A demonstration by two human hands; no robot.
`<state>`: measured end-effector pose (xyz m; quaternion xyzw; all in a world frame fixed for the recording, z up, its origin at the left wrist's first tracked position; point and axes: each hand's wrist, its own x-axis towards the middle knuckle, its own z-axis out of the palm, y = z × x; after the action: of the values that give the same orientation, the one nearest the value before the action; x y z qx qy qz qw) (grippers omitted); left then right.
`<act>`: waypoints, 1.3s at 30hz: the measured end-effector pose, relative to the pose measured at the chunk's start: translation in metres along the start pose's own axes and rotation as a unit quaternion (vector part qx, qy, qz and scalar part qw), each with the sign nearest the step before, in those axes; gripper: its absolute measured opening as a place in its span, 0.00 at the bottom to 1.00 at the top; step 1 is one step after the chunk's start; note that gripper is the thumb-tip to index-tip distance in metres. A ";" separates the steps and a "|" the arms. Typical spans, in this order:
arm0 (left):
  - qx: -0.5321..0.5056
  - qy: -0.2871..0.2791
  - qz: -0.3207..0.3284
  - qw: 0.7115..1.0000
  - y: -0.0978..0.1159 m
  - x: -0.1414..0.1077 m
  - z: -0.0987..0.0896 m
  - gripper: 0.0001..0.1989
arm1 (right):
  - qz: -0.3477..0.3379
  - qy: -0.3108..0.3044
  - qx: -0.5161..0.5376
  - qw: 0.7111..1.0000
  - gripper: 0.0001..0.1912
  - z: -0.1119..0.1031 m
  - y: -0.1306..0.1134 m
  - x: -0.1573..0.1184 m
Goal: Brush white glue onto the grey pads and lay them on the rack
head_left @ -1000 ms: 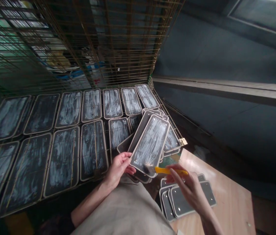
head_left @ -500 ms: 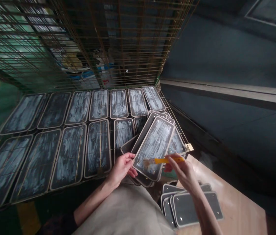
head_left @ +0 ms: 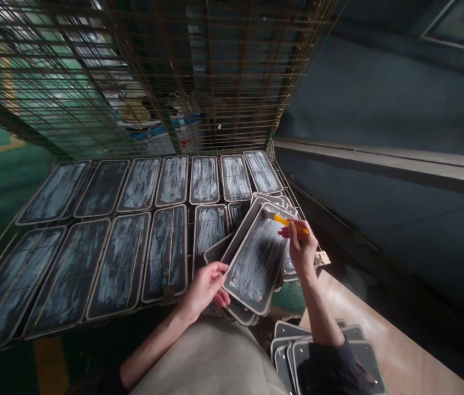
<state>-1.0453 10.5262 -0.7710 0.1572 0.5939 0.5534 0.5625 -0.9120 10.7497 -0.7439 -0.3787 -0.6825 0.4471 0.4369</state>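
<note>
My left hand [head_left: 208, 288] pinches the lower left edge of a dark rectangular panel [head_left: 252, 263] with a pale rim, its face streaked with white. More panels lie stacked and fanned out beneath it. In my right hand [head_left: 303, 247] is a yellow-handled brush [head_left: 283, 220]; its bristles touch the upper end of the top panel. Small shiny studs show near the panel's lower corners. Past the stack, similar white-streaked panels [head_left: 168, 249] lie in two rows on a wire rack [head_left: 13, 238].
An upright wire grid [head_left: 232, 71] rises behind the rows. At the lower right, several unstreaked panels [head_left: 363, 359] are piled on a light wooden board [head_left: 405, 340]. A dark wall [head_left: 380, 99] with a pale ledge runs along the right.
My right hand has moved the brush up from the lower left part of the top panel to its upper end. The streaks on the panel look thinner. My left hand keeps its hold.
</note>
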 end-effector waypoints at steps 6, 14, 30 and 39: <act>-0.007 0.003 -0.006 1.000 0.003 -0.003 0.000 0.19 | 0.143 -0.118 0.074 0.980 0.16 -0.021 -0.022 -0.052; 0.000 -0.004 -0.007 1.000 0.004 -0.001 0.000 0.19 | 0.048 0.001 0.041 0.998 0.16 -0.034 0.000 -0.020; -0.039 0.023 -0.030 0.999 0.006 -0.001 0.001 0.21 | -0.015 0.020 -0.258 0.966 0.14 -0.052 -0.016 -0.071; -0.034 -0.005 -0.026 0.999 0.010 -0.003 -0.001 0.20 | 0.075 -0.099 -0.160 0.979 0.11 -0.049 -0.064 -0.126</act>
<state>-1.0493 10.5264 -0.7614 0.1253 0.5760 0.5573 0.5848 -0.8330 10.6292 -0.7054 -0.4477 -0.7549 0.3985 0.2661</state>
